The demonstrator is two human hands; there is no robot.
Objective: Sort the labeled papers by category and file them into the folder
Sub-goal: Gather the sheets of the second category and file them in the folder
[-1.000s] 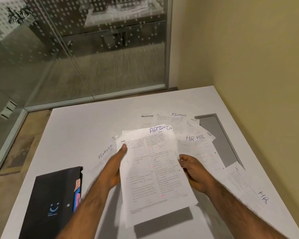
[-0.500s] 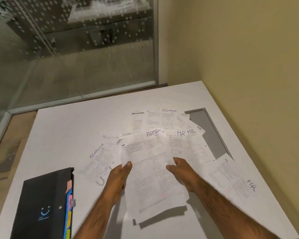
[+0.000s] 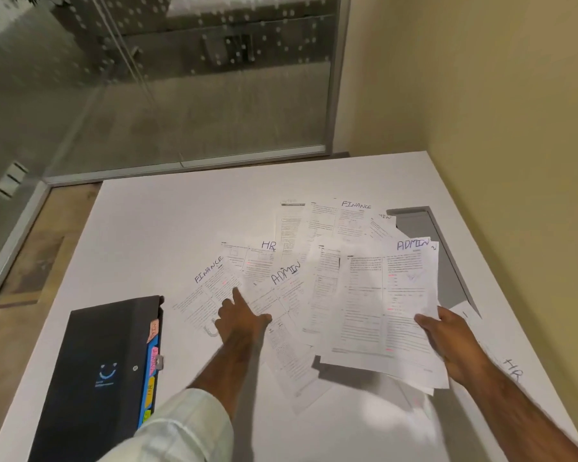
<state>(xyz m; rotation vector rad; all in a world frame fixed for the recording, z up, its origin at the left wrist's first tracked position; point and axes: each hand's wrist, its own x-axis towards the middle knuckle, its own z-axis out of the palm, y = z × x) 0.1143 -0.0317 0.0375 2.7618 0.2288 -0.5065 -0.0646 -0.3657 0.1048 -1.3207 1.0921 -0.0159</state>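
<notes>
The right grip (image 3: 447,341) pinches a stack (image 3: 374,301) of sheets at its right edge, the top one marked ADMIN, and holds it lifted a little over the tabletop (image 3: 167,228). The left grip (image 3: 241,323) has the index finger straight, its tip on the loose papers where a FINANCE sheet (image 3: 211,285) meets an ADMIN sheet (image 3: 284,295); its other fingers are curled and hold nothing. The black folder (image 3: 97,378) lies closed left of this grip, apart from it, with coloured tabs (image 3: 152,361) toward it

Left hand (image 3: 241,320) off ADMIN stack (image 3: 381,305), onto FINANCE sheet (image 3: 211,288); stack shifted right
</notes>
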